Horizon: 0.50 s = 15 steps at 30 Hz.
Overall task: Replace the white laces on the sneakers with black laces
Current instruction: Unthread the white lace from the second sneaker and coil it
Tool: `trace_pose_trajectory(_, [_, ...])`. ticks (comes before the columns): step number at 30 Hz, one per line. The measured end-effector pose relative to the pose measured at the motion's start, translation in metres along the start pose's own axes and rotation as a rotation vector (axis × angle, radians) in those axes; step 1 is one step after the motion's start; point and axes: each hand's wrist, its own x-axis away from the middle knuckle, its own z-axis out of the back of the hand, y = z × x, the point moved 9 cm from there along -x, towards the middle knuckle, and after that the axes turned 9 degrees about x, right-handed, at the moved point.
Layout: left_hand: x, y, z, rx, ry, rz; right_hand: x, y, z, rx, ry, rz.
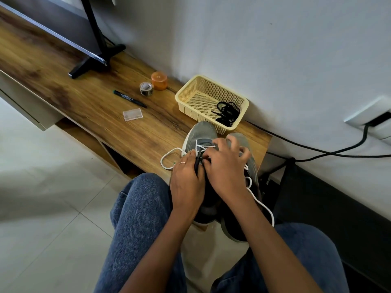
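Wooden surface [63,66] runs along the wall, with a black stand [93,58] at its far left part. Further right lie a pen [129,98], a clear case [132,114], a tape roll [146,88] and an orange cap [159,80]. A cream basket [190,89] sits against the wall near the right end, with black laces [228,113] bunched in its right corner. Two grey sneakers [201,132] stand side by side at the right end, toes just beside the basket, heels hanging over the front edge. White laces [169,157] loop off the left shoe onto the surface and trail down on the right. The left hand [186,180] rests on the left shoe, its fingers [190,157] pressed together, pinching a dark lace end. The right hand [224,166] touches it, thumb and forefinger nipping at the eyelets, the other fingers curled and spread over the right shoe
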Motion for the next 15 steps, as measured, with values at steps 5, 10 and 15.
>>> trace_pose_trajectory(5, [0.0, 0.001, 0.0, 0.015, 0.005, -0.018, -0.005, -0.001, -0.006, 0.038, 0.054, -0.006])
trace_pose_trajectory(10, [0.001, 0.003, 0.003, -0.007, 0.016, 0.002, -0.003, 0.002, 0.007, 0.016, 0.226, -0.007])
trace_pose_trajectory(15, [0.003, 0.006, 0.007, -0.014, 0.017, 0.043, 0.012, 0.029, 0.02, -0.179, 0.406, -0.183])
